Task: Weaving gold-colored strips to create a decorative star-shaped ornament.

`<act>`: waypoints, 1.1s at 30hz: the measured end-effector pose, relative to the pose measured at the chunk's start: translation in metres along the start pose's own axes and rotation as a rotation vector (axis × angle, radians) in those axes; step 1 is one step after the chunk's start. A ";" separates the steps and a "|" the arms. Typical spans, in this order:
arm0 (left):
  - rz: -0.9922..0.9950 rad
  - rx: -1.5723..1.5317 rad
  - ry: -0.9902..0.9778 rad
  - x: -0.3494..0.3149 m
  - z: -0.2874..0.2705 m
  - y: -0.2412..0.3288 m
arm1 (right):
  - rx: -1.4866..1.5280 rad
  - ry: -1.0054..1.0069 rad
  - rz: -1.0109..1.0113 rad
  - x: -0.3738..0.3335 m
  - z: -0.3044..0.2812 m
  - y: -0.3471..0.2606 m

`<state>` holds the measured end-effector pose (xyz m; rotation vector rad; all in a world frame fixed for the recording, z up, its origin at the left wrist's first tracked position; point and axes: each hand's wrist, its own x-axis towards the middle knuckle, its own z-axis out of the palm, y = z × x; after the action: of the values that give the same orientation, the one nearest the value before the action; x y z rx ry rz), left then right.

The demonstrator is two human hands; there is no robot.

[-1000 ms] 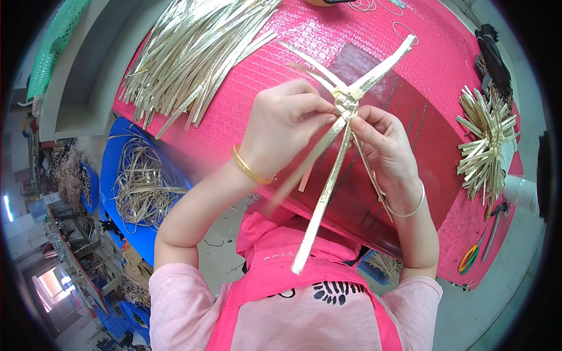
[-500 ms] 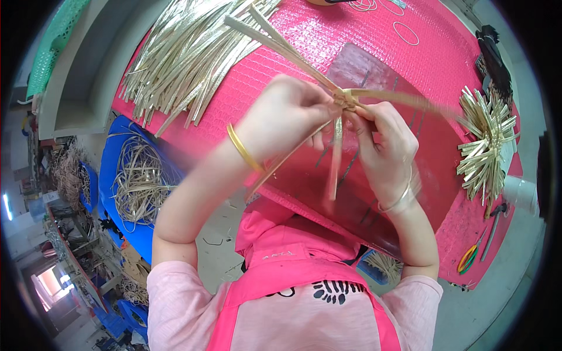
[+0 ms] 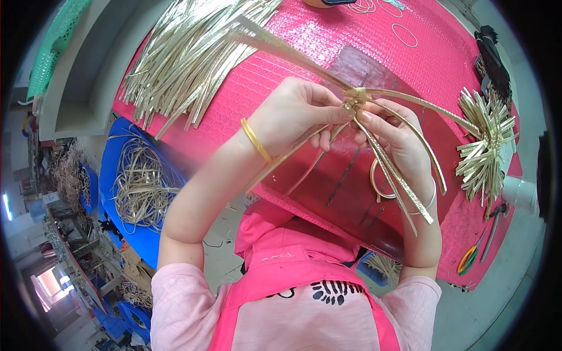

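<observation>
Gold flat strips (image 3: 393, 169) meet in a woven knot (image 3: 355, 100) in front of me, their loose ends fanning out to several sides. My left hand (image 3: 304, 111) pinches the knot from its left side, thumb and forefinger closed on it. On the other side, my right hand (image 3: 398, 134) grips the strips just below the knot, with several ends draped over its fingers and wrist. The end pointing to the upper left is blurred. Parts of the right fingers are hidden behind the strips.
A dark red mat (image 3: 374, 210) lies on the pink-covered table (image 3: 304, 47). Long gold strips (image 3: 181, 64) are heaped at the far left, and a tied gold bundle (image 3: 486, 140) sits at right near scissors (image 3: 468, 260). A blue bin (image 3: 137, 234) with strips stands left.
The knot has shifted slightly right and turned. Strips that hung straight down now drape over my right hand, and my left hand has moved right with the knot.
</observation>
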<state>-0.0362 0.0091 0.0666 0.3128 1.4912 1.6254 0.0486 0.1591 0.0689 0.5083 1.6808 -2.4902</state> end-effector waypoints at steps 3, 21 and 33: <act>-0.058 -0.121 -0.067 0.004 -0.004 -0.006 | -0.054 -0.026 0.047 0.001 -0.007 0.002; 0.602 0.818 0.169 -0.008 0.004 -0.015 | -0.370 -0.247 0.056 0.015 -0.026 0.003; 0.157 0.348 0.228 -0.017 0.009 -0.005 | -0.292 0.029 -0.277 0.012 -0.005 0.036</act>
<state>-0.0183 0.0022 0.0699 0.4589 1.9718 1.5566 0.0472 0.1508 0.0319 0.3003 2.2132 -2.3491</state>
